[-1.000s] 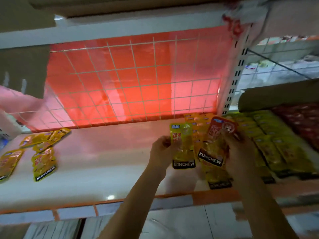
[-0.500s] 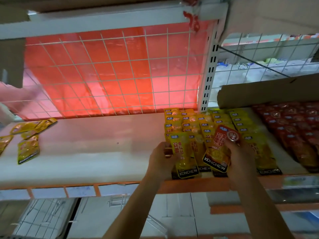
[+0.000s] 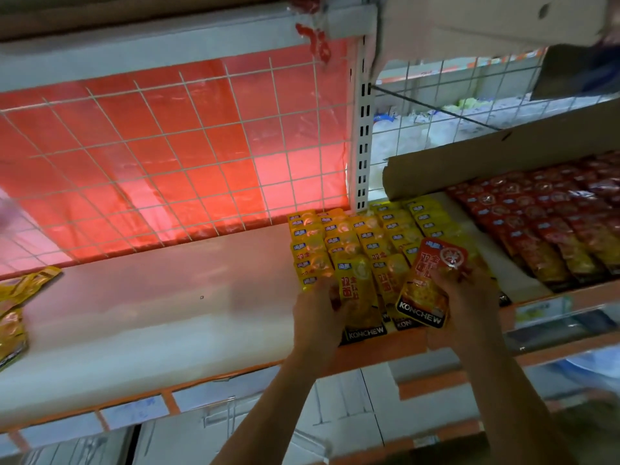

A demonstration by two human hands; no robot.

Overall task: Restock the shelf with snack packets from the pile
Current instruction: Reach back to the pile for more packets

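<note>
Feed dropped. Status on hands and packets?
Left hand holds yellow plastic snack packet at row front. Right hand holds orange-red plastic packet above yellow rows. No obstacle seen.

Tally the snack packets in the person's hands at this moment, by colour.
Yellow packet: 1, in the left hand
Orange-red packet: 1, in the right hand
Total: 2

The shelf [image 3: 151, 317] is white with an orange front edge. Behind it a white wire grid [image 3: 166, 146] covers a red sheet [image 3: 144, 122]. The yellow packets [image 3: 352, 236] have small blue labels and black bottoms. The orange packet [image 3: 427, 283] has a white circle and white letters on black. Red packets [image 3: 543, 209] lie past the right edge.
</note>
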